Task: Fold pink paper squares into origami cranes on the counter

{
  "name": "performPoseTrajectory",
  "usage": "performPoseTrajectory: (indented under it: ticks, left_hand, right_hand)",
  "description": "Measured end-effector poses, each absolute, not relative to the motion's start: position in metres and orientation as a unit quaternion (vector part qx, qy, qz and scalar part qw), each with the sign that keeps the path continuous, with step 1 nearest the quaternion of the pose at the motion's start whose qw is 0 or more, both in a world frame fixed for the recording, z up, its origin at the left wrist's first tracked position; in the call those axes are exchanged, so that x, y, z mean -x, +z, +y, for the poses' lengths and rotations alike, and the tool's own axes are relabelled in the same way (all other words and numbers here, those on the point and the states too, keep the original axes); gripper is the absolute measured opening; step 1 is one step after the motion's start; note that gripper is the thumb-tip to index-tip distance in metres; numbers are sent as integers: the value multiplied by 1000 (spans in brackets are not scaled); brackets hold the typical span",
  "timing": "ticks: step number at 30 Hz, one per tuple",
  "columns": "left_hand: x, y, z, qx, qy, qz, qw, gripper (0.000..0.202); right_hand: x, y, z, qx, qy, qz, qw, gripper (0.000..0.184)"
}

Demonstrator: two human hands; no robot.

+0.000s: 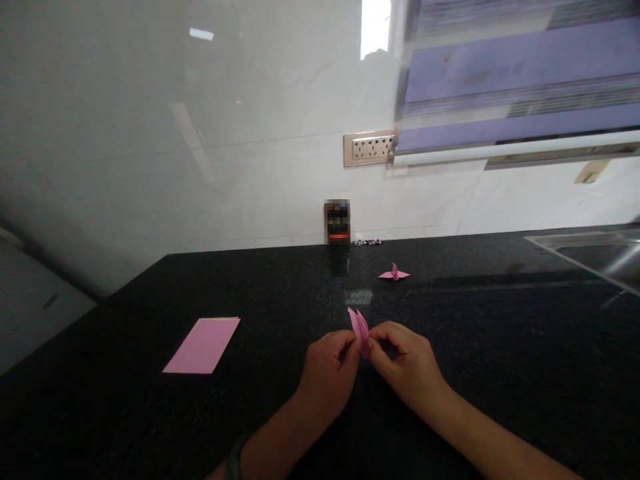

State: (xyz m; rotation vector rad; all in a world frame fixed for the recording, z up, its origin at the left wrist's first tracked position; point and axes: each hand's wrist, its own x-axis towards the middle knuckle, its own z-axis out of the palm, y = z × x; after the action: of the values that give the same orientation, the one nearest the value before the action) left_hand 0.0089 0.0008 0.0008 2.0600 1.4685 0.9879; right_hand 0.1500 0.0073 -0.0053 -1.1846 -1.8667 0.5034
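A narrow folded piece of pink paper (359,328), pointed at its upper end, stands nearly upright between the two hands, above the middle part of the black speckled stone bench (260,427). The left hand (327,367) holds it from the left side, with thumb and forefinger pinched on its lower part. The right hand (407,363) grips it from the other side in the same manner, so the fingers of both hands are closed upon the paper. On the left wrist there is a dark band (234,461).

Beyond the right hand, well apart from it, a small pink folded-paper crane (395,274) sits with its wings spread. To the left, a flat stack of pink paper sheets with pale edges (203,345) lies on the bench; a wide strip of stone separates it from the left hand, and another from the slanting left edge of the bench. The rear edge meets the white glossy wall (280,180). There, a dark upright box-like object (337,223), blurred by pixels, stands near a string of small beads (367,242). At the far right, the metal rim of a steel sink (575,265) limits the stone surface.
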Motion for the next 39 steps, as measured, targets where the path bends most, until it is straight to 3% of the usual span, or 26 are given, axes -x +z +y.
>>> performPoseTrajectory:
  ticks: [15, 21, 39]
  left_hand:
    - [-5, 3, 1, -809, 369, 456, 47, 20]
    - [-2, -2, -1, -761, 468, 440, 92, 16]
    - [-2, 8, 1, -698, 478, 448, 290, 9]
  right_hand:
    - [-154, -4, 13, 406, 272, -748, 450, 11]
    - [-157, -5, 18, 355, 356, -721, 477, 10]
    - [-156, -1, 16, 321, 426, -716, 450, 13]
